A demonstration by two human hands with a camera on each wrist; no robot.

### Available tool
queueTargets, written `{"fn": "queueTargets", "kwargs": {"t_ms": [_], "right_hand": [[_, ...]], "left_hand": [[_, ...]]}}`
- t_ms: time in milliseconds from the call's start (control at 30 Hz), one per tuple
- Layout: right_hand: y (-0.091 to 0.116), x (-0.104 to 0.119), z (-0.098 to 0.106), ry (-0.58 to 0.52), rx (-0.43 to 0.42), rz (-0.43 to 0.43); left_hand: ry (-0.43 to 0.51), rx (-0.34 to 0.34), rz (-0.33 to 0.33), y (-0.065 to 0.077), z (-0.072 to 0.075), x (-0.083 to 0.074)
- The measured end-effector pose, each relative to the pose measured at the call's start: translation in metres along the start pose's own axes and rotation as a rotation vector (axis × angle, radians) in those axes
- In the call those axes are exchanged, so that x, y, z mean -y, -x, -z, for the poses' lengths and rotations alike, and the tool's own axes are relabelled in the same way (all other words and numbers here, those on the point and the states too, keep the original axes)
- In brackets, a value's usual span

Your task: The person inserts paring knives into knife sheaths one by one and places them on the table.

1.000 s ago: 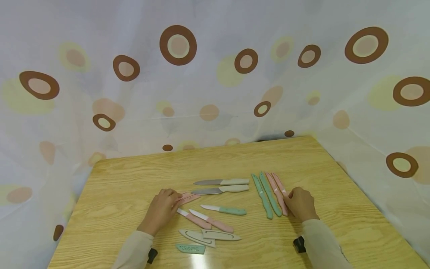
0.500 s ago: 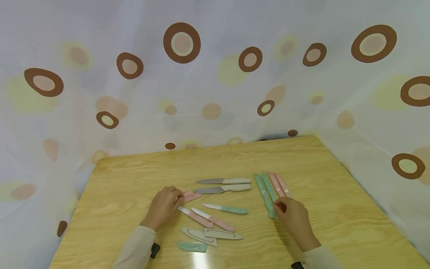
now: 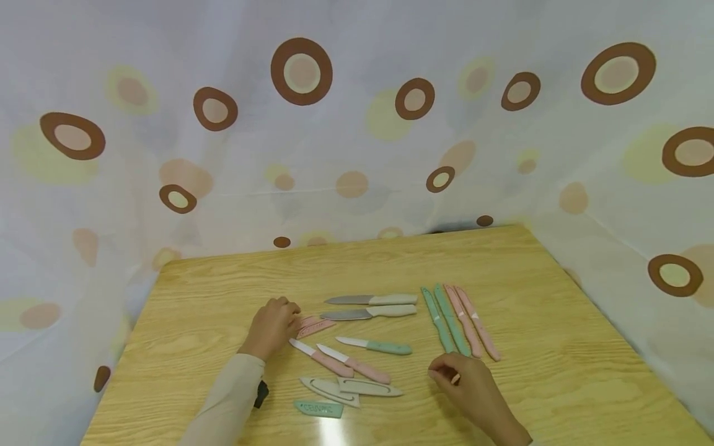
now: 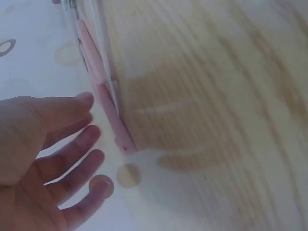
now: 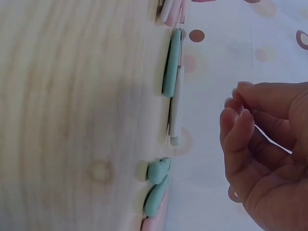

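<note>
My left hand (image 3: 271,328) hovers at the left end of two pink knife sheaths (image 3: 315,327); in the left wrist view its spread, gently bent fingers (image 4: 79,144) hold nothing. Two pink-handled paring knives (image 3: 365,371) lie bare just in front of the sheaths. My right hand (image 3: 468,387), fingertips gathered near the thumb and nothing between them, is over the table in front of a row of sheathed knives: two green (image 3: 449,316) and two pink (image 3: 481,328). In the right wrist view, green handles (image 5: 156,198) lie left of that hand.
Two white-handled knives (image 3: 393,311) lie at mid-table with a bare green-handled knife (image 3: 388,348) in front. Two white sheaths (image 3: 370,388) overlap near a green sheath (image 3: 319,409). A dotted curtain (image 3: 351,136) borders the wooden table (image 3: 563,371).
My right hand has left the rightmost pink sheathed knife, moving left and toward the table's front. My left hand has drawn slightly back from the pink sheaths, uncovering more of them.
</note>
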State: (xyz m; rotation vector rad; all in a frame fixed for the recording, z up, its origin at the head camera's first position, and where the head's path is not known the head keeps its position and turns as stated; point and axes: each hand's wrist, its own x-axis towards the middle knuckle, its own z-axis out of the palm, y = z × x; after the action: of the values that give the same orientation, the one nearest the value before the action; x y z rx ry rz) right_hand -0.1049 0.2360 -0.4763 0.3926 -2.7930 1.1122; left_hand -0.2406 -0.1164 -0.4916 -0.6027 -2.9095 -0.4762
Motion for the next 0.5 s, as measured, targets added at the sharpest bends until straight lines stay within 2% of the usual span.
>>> {"fn": "queueTargets", "kwargs": {"t_ms": [100, 167, 333, 500], "right_hand": [[0.006, 0.002, -0.003, -0.018, 0.015, 0.001], [0.011, 0.004, -0.006, -0.02, 0.015, 0.033], [0.017, 0.006, -0.009, -0.015, 0.004, 0.115], [0.019, 0.007, -0.012, -0.041, 0.001, 0.129]], "left_hand": [[0.009, 0.055, 0.029, 0.0, -0.003, 0.001], [0.024, 0.074, 0.038, 0.001, -0.004, 0.001], [0.05, 0.087, 0.061, 0.002, 0.0, 0.002], [0.043, 0.101, 0.057, 0.004, 0.001, 0.002]]}}
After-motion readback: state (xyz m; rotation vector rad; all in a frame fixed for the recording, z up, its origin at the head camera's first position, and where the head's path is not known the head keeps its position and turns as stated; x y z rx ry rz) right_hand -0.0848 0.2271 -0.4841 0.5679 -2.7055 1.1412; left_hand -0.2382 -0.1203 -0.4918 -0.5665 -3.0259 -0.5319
